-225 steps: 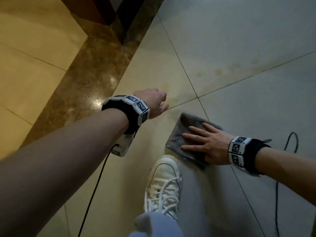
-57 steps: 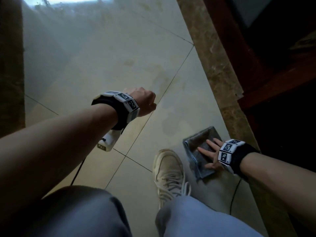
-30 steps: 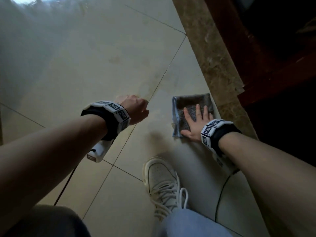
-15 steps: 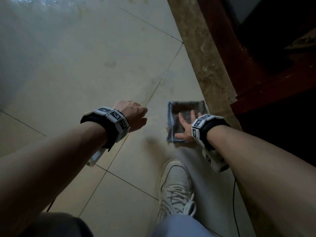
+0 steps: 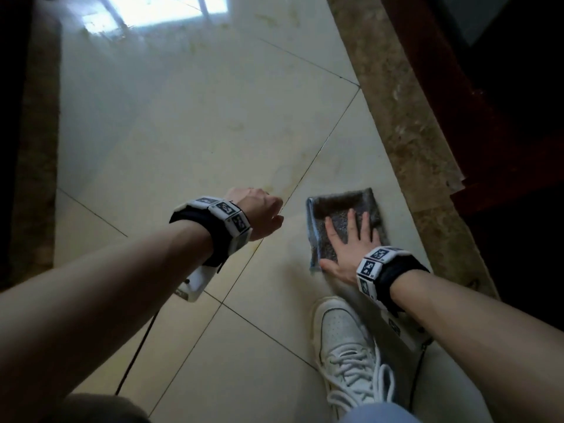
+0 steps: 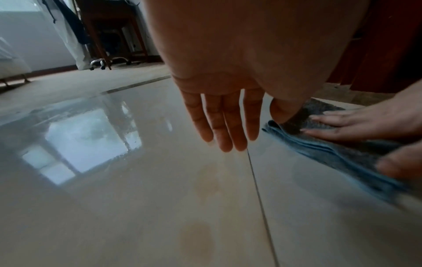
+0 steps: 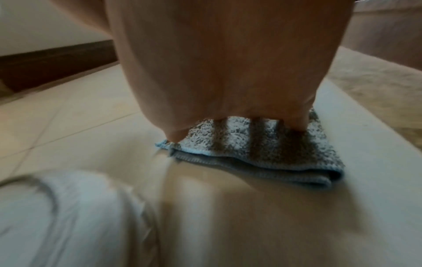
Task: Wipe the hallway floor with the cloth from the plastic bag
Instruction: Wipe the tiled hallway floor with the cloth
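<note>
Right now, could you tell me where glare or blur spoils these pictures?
Head view: window glare on the floor at the top, dark corners. Left wrist view: the same bright reflection, cloth soft. Right wrist view: motion blur throughout, the shoe a smear.

Floor [image 5: 189,123]: glossy smooth cream tile. Border [image 5: 393,117]: polished brown marble. Cloth [image 5: 341,206]: nubby grey terry, folded. Shoe [image 5: 341,331]: white leather.

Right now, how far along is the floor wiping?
Done: the folded cloth is out and flat on the tiles. In hand: the right hand presses it near the brown border strip, while the left hand hovers free. Left: yellowish stains ahead near the grout line.
</note>
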